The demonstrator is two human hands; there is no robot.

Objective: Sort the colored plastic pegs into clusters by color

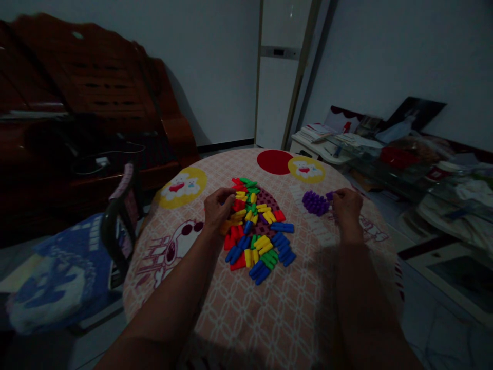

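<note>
A loose pile of red, yellow, green and blue plastic building blocks point(264, 244) lies on the round table's patterned cloth. My left hand point(219, 208) is at the pile's left edge, thumb and fingers curled together beside red and orange blocks; whatever may be between the fingertips is hidden. On the right, my right hand point(347, 205) pinches a small purple block point(330, 196). Just left of it sits a cluster of purple blocks point(315, 203), lined up close together. From this view I cannot tell whether the pinched block touches the cluster.
The tablecloth point(246, 313) has printed bears and circles. A chair with a blue cover point(73, 272) stands at the left, before a carved wooden bench point(103, 87). A glass-topped cabinet point(358, 159) with papers and bags is at the right. A tall white unit point(278, 97) stands behind.
</note>
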